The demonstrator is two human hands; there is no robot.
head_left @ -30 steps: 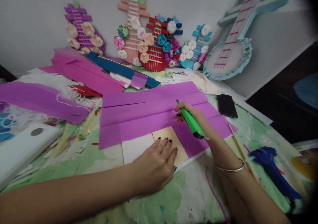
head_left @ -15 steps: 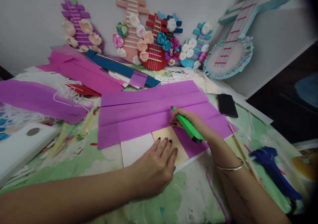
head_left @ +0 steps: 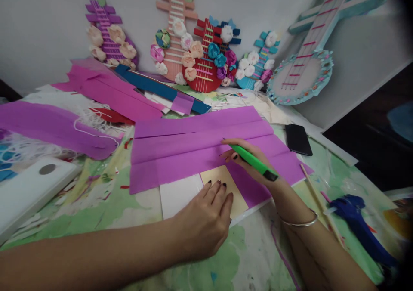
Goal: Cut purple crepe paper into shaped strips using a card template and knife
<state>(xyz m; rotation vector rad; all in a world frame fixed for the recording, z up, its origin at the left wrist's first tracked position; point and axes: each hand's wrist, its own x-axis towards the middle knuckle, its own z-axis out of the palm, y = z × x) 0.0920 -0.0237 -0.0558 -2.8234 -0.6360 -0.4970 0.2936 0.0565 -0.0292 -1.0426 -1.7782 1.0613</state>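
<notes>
My left hand (head_left: 206, 220) lies flat with its fingers spread on a cream paper square (head_left: 237, 192). That square rests over the near edge of a wide purple paper sheet (head_left: 180, 147), with a white sheet (head_left: 177, 194) beside it and under the purple one. Just right of the square, my right hand (head_left: 250, 164) is closed around a green cutter or marker (head_left: 253, 161), whose tip points up and left above the purple sheet. A silver bangle circles the right wrist.
Decorated paper guitars (head_left: 203, 67) lean on the wall. A black phone-like object (head_left: 298, 139), wooden stick (head_left: 318, 196) and blue glue gun (head_left: 358, 222) lie right. At left are a white device (head_left: 35, 196), pink paper (head_left: 103, 91) and another purple sheet (head_left: 51, 127).
My right hand has loosened its fingers and tilted the green tool flatter, lifting it off a little. My left hand stays on the cream square. The whole view has shifted slightly.
</notes>
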